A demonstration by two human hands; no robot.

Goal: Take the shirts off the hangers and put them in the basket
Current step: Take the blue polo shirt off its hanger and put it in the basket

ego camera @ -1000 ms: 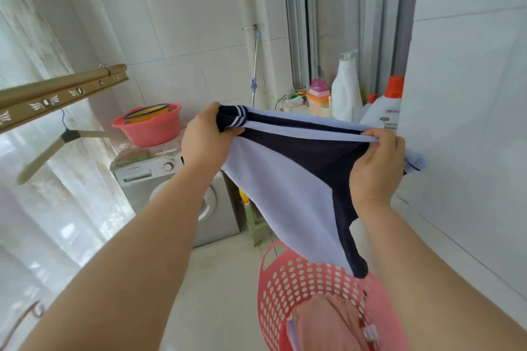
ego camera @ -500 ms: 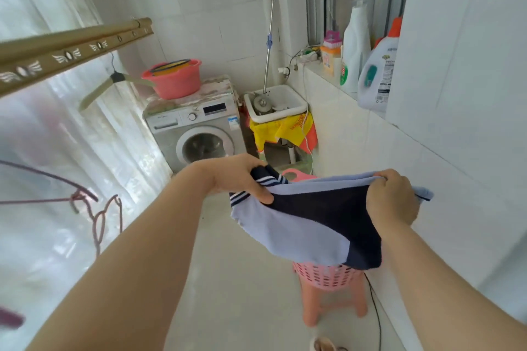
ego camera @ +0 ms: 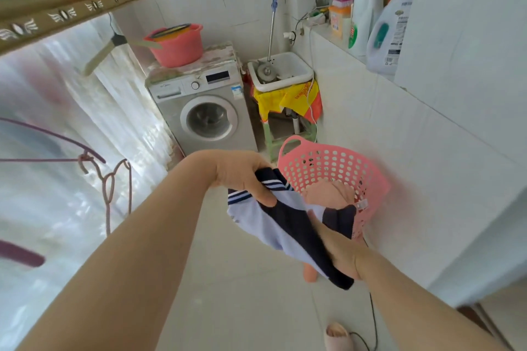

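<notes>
Gripping soft folded shirt point(ego camera: 288, 225), both hands point(ego camera: 242, 177) by perforated plastic basket point(ego camera: 368, 177).

Shirt point(ego camera: 288, 225) – lt blue w/ navy panels, white-striped navy cuff, basket point(ego camera: 336, 168) pink w/ round holes, tub point(ego camera: 178, 45) coral-pink

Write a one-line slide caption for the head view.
Both hands, left hand and right hand, hold a navy-and-lilac shirt beside the pink basket.

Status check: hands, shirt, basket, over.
Left hand and right hand both gripping shirt. Shirt off hanger, at basket rim, not in. Pink garment already inside; nothing blocking.
</notes>
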